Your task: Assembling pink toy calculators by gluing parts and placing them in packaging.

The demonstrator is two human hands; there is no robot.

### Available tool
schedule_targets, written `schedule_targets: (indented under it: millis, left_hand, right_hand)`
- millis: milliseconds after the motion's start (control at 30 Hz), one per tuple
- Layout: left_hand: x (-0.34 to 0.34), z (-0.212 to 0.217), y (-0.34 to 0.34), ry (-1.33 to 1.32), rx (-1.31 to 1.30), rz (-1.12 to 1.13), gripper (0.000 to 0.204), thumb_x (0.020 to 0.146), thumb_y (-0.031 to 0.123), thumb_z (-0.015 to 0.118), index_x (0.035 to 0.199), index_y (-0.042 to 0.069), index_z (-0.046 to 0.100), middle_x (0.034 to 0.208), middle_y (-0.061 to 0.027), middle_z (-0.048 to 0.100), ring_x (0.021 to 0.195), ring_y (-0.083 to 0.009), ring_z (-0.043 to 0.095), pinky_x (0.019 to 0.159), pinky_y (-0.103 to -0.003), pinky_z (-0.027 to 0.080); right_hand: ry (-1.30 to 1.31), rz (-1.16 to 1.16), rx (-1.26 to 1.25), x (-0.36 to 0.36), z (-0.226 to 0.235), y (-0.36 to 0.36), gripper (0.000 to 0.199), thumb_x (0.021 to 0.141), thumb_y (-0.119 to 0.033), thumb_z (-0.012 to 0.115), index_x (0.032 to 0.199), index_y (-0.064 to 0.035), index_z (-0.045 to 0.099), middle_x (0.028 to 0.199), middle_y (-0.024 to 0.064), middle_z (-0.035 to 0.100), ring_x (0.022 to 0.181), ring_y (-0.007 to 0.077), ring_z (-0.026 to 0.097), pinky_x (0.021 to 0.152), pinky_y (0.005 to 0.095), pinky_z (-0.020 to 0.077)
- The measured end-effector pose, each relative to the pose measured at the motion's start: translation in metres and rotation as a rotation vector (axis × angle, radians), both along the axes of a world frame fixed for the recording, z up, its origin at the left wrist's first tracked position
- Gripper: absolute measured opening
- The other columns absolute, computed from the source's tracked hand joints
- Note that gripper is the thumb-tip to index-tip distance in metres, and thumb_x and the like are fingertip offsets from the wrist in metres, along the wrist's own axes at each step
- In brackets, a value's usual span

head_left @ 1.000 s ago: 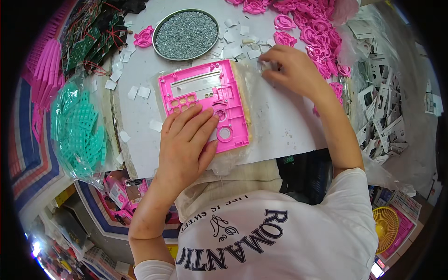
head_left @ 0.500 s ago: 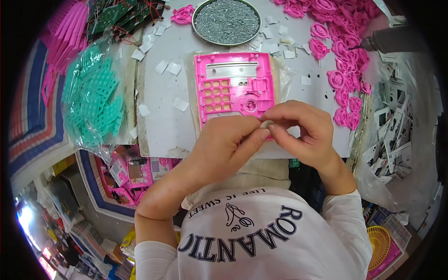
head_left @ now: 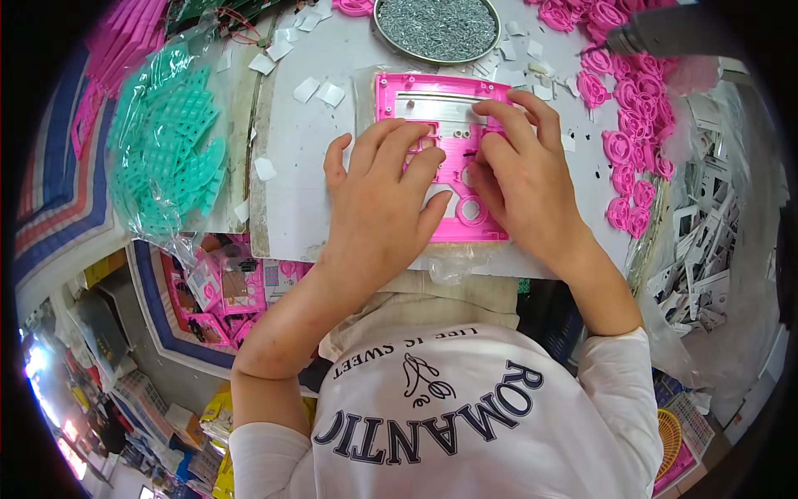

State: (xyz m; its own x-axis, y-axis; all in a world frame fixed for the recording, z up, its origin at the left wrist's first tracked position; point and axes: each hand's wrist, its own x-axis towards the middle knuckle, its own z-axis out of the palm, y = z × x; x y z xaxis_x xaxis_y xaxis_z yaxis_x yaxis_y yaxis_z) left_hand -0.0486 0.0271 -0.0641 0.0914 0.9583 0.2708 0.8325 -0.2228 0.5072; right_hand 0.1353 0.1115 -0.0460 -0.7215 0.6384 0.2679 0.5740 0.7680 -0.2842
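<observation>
The pink panel (head_left: 453, 158) lies on the surface (head_left: 291, 200), close to its near edge, with a plastic-wrapped pad (head_left: 461, 259) showing just below it. The 2 hands are apart from each other, with a strip of the panel bare between them. The left hand (head_left: 378, 195) is spread, its fingers lying over the panel's left side and the grid of openings there. The right hand (head_left: 532, 183) arches over the right side, fingers bent and tips down at the panel; they hide what is under them, so I cannot tell whether they pinch a small part.

Beyond the panel stands 1 round dish (head_left: 437, 61) filled with small metal screws (head_left: 437, 29). White paper squares (head_left: 306, 89) are scattered to the left. To the right is a heap of pink ring-shaped parts (head_left: 618, 147), and a dark grey tool (head_left: 665, 33) reaches in above them. A clear bag of green pieces (head_left: 166, 158) sits at the left, and white plastic pieces (head_left: 698, 216) lie in clear wrapping at the far right.
</observation>
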Motion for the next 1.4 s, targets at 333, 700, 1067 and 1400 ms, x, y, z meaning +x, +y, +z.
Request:
schedule_targets:
  millis: [333,700,1067,1400]
  left_hand:
    - [-0.015,0.006,0.029,-0.127,0.101,-0.037,0.027,0.082,0.021,0.074,0.104,0.006,0.068,0.112,-0.0100,0.065,0.109,-0.0302,0.058,0.099,-0.048,0.036]
    - [-0.027,-0.010,0.185,0.362,-0.020,0.005,0.020,0.086,0.022,0.063,0.082,0.006,0.075,0.090,-0.0167,0.073,0.092,-0.0347,0.068,0.086,-0.053,0.045]
    - [-0.026,0.014,0.156,0.141,0.207,-0.032,0.026,0.086,0.026,0.062,0.075,0.004,0.072,0.083,-0.0195,0.071,0.079,-0.0354,0.068,0.081,-0.052,0.047]
    - [0.012,0.005,-0.006,-0.302,0.022,-0.206,0.012,0.081,0.013,0.076,0.092,0.015,0.071,0.084,0.0021,0.067,0.080,-0.0185,0.062,0.092,-0.044,0.034]
  right_hand:
    - [-0.006,-0.184,0.031,-0.001,-0.012,-0.016,0.020,0.076,-0.006,0.074,0.090,-0.0034,0.061,0.127,0.0126,0.056,0.120,0.0424,0.045,0.096,0.0516,0.0408]
    - [0.897,-0.191,-0.117,0.057,0.015,0.053,0.053,0.077,-0.006,0.083,0.122,-0.0014,0.057,0.122,0.0136,0.060,0.108,0.0219,0.058,0.094,0.0346,0.0485]
    - [0.981,0.495,-0.919,0.043,0.088,0.131,0.053,0.096,-0.021,0.061,0.142,-0.0003,0.046,0.099,0.0108,0.063,0.093,0.0261,0.065,0.091,0.0482,0.0541]
    - [1.071,0.540,-1.032,0.016,0.060,0.003,0.033,0.096,-0.030,0.068,0.122,-0.0197,0.051,0.063,-0.0066,0.051,0.054,0.0097,0.047,0.054,0.0282,0.0444]
